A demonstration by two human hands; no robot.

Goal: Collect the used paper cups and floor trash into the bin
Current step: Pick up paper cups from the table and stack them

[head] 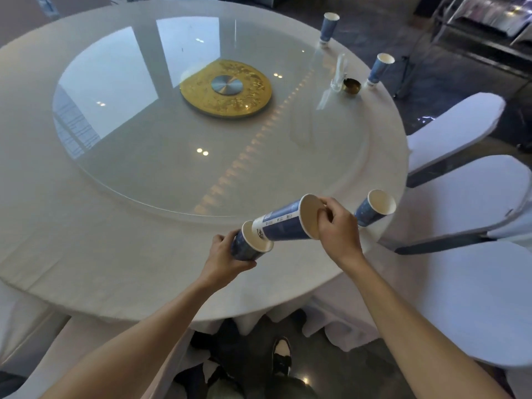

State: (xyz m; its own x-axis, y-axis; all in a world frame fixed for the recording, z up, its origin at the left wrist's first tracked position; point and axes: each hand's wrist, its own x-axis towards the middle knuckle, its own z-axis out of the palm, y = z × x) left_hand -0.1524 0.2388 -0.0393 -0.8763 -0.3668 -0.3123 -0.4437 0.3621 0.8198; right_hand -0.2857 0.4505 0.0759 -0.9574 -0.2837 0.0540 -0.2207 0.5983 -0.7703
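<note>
Head view. The left hand (227,251) grips a blue paper cup (247,243) round its wall, its mouth turned up and to the right. The right hand (338,226) pinches the rim of a second cup (283,223), fingers over the lip and reaching into the open mouth. This second cup lies nearly horizontal, its long axis running from the right hand down and left toward the left hand. Its narrow base sits at, and appears just inside, the mouth of the left-hand cup. Both cups are held above the near edge of the round surface (86,254).

Governing relation: the two cup axes are close to one line, so nesting probably calls for travel along that axis, right hand toward left. The depth of nesting cannot be read exactly.

A third cup (375,208) stands on the surface just beside the right hand, on its far right side; the right hand is the nearer one. Two more cups stand well apart at the far right rim: one (378,69) near a small brass dish (351,86) and a clear bottle-like item (338,72), the other (328,27) farther back. A glass turntable (144,125) covers the centre. White-covered chairs (460,191) crowd the right side and may hinder reaching the far cups. No bin is in view.
</note>
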